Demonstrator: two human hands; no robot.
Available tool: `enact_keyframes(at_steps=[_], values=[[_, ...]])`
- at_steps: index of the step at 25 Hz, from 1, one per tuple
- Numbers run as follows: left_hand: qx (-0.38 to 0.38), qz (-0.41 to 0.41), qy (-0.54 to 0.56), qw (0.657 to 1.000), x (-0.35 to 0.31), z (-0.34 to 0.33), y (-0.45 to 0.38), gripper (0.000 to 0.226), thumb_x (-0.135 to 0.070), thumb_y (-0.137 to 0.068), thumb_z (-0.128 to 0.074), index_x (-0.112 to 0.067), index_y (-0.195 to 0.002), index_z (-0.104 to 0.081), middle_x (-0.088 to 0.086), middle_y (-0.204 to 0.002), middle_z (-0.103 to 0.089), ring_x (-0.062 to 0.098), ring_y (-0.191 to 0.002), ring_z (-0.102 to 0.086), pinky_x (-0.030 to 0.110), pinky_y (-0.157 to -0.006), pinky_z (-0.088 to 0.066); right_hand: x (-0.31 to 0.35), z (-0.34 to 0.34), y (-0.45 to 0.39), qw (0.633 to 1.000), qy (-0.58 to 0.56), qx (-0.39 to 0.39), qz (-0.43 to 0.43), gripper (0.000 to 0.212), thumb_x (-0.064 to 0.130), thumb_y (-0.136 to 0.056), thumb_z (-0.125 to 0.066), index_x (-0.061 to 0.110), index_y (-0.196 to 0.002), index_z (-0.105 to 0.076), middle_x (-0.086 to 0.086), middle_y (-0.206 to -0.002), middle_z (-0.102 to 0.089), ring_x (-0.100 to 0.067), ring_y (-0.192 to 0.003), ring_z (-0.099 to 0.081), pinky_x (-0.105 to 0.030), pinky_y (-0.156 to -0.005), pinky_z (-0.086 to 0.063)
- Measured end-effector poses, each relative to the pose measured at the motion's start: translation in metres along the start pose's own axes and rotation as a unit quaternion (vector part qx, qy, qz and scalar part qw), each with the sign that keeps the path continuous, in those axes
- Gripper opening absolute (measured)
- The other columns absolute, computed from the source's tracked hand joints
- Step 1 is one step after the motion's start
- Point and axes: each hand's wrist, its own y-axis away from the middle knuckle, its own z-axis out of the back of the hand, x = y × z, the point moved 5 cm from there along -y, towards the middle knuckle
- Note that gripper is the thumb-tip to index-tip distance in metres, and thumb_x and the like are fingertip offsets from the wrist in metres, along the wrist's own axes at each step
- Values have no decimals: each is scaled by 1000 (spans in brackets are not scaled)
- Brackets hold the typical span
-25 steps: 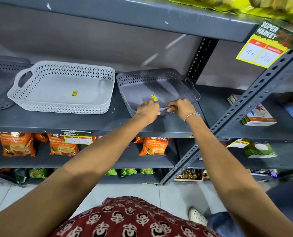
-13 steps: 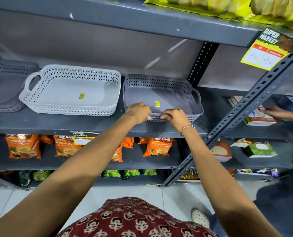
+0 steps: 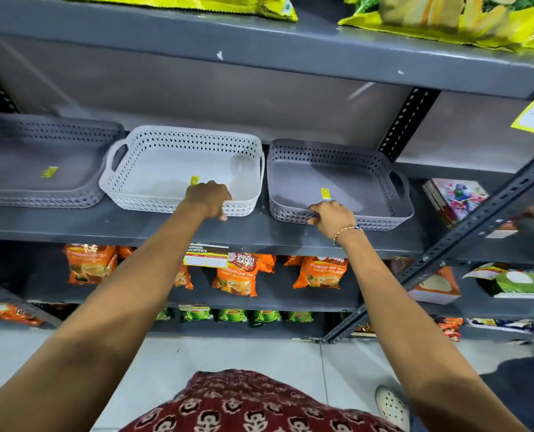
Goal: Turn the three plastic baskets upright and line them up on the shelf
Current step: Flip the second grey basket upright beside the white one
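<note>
Three perforated plastic baskets sit upright along a grey metal shelf [image 3: 72, 226] as I work both hands at their front rims.

My left hand [image 3: 208, 199] curls over the front rim of the white perforated rectangular basket [image 3: 166, 169], fingers closed on it; my right hand [image 3: 332, 215] grips the front rim of the grey perforated rectangular basket [image 3: 337, 179] just beside it. A third grey perforated basket [image 3: 35, 163] lies further left, out of reach of either hand, nearer the left. All three run long axis along the shelf, open tops up. I count three baskets, two hands. What remains, I judge, is squaring the front edges into one line.
</note>
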Motion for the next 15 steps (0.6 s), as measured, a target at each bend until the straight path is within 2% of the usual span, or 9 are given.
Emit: enact_keyframes(at_steps=[2,6,12,15], values=[[-16,-17,-3,1000,9,-5,2,45,-25,-85,-68,-23,-130,-60,17,-127,-61,34,-120,-57,39,-92,-48,6,3,-1,1000,-2,7,10,31,26,-92,-53,18,-121,-59,-22,-119,-62,-38,-111,-58,-44,-91,-49],[-26,-55,0,998,11,-11,4,41,-22,-88,-63,-25,-130,-60,15,-124,-62,31,-120,-54,37,-92,-47,14,3,2,999,7,19,25,23,22,-92,-54,16,-112,-62,-20,-113,-65,-36,-109,-58,-41,-86,-50],[-60,-68,-22,996,8,-14,3,43,-15,-90,-57,-23,-132,-58,14,-127,-63,32,-121,-55,37,-94,-46,16,3,-2,1000,23,10,12,34,23,-92,-53,22,-126,-57,-19,-117,-66,-35,-112,-59,-41,-90,-50],[-67,-66,-10,995,7,-4,-11,34,-12,-87,-60,-19,-120,-66,14,-119,-67,32,-114,-59,37,-89,-48,18,11,-16,1000,10,11,9,34,24,-92,-54,22,-126,-57,-19,-116,-66,-35,-110,-60,-41,-89,-51]])
